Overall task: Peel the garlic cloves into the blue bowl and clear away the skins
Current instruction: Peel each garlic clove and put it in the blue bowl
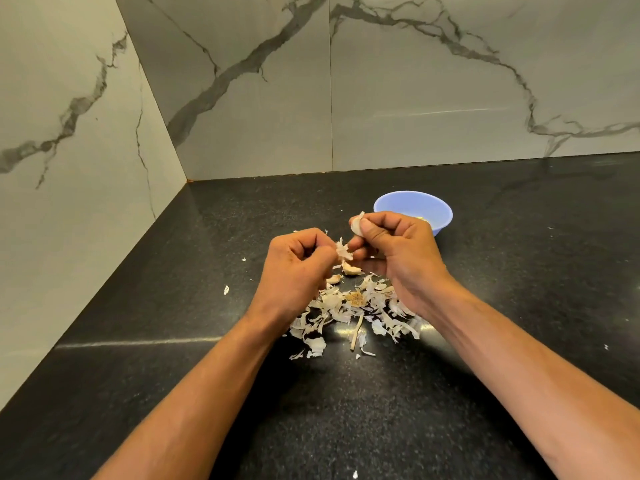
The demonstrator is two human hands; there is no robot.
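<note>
My right hand (398, 254) holds a garlic clove (356, 227) between thumb and fingertips, just in front of the blue bowl (436, 209). My left hand (298, 261) pinches a strip of papery skin (343, 250) beside it. Two unpeeled cloves (349, 270) lie on the black counter under my hands. A heap of white garlic skins (349, 310), with a dry stem and a root plate, is spread on the counter below my wrists. Something pale shows inside the bowl, mostly hidden by my right hand.
The black speckled counter (173, 306) meets marble-patterned walls (242, 98) at the back and left, forming a corner. A few stray skin flakes (226, 289) lie left of the heap and near the counter's front edge.
</note>
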